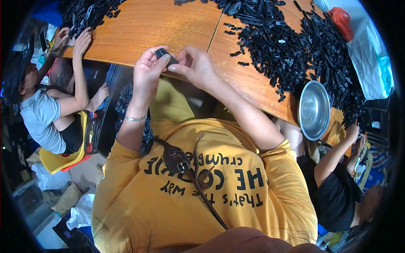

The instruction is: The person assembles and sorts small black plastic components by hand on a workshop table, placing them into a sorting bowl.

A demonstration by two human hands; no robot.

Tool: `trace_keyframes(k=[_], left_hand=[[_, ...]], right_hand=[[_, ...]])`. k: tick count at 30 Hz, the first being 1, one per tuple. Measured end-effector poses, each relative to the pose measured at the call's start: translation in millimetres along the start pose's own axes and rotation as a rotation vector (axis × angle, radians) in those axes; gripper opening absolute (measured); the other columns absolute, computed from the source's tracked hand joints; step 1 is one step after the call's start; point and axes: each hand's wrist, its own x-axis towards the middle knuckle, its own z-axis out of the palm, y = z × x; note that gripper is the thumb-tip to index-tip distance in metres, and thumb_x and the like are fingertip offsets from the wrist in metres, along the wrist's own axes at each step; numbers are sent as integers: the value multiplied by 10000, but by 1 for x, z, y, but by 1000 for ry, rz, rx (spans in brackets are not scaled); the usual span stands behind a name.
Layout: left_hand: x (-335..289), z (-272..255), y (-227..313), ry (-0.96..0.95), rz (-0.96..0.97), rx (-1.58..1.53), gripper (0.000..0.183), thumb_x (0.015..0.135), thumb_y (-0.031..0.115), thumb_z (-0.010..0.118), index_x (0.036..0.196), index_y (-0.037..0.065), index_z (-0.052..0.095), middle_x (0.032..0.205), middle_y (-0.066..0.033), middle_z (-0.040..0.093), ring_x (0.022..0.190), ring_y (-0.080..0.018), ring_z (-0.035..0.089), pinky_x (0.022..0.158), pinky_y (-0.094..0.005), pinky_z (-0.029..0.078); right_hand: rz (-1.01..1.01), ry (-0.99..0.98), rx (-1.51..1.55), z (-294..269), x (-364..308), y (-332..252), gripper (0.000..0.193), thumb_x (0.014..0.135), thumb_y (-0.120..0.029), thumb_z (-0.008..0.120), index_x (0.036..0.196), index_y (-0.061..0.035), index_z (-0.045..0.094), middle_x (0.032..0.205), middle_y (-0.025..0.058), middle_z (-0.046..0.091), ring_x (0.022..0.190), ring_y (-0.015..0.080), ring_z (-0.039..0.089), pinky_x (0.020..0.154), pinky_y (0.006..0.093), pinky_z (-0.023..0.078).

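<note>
Over the near edge of the wooden table (168, 25), both of my hands are close together around a small black plastic piece (160, 53). My left hand (148, 67) pinches it between thumb and fingers, its upper end showing above the thumb. From the other side, the closed fingers of my right hand (192, 63) grip the lower end of the same dark piece. The fingers cover much of it, so its full shape is hidden.
Heaps of small black plastic parts (274, 50) spread over the right of the table, beside a metal bowl (314, 110) at the edge. Another black heap (80, 14) lies far left. Co-workers sit at left (46, 114) and right (337, 185). A red bag (341, 23) stands far right.
</note>
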Motion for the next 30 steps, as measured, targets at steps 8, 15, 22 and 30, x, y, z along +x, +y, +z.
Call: trace_keyframes(k=[8, 15, 22, 30], left_hand=[[3, 19, -1, 45, 86, 141, 263, 986, -19, 664, 1247, -28, 632, 1065, -70, 708, 962, -112, 680, 882, -245, 556], [-22, -80, 51, -163, -213, 972, 249, 947, 99, 725, 1182, 22, 698, 1042, -46, 728, 944, -133, 682, 820, -272, 531], [58, -2, 40, -177, 237, 1080, 210, 929, 170, 740, 1094, 40, 731, 1000, -148, 732, 894, -280, 731, 775, -357, 568], [226, 154, -68, -47, 541, 1146, 310, 828, 251, 835, 1050, 63, 730, 1032, -162, 725, 966, -338, 701, 865, -447, 562]], right_hand=[[37, 113, 44, 10, 2, 15, 378, 807, -265, 897, 893, -23, 621, 710, 95, 676, 694, 214, 702, 634, 387, 546], [-131, 76, -220, -59, 15, 13, 248, 827, -249, 861, 852, -50, 716, 810, 127, 738, 774, 267, 737, 685, 405, 571], [-161, 234, -1059, -136, 57, 54, 112, 851, -97, 702, 959, -70, 712, 954, 163, 702, 813, 360, 731, 715, 439, 597], [-201, 100, -1147, -134, 53, 46, 190, 820, -60, 677, 1009, -55, 656, 908, 147, 702, 786, 316, 747, 701, 398, 612]])
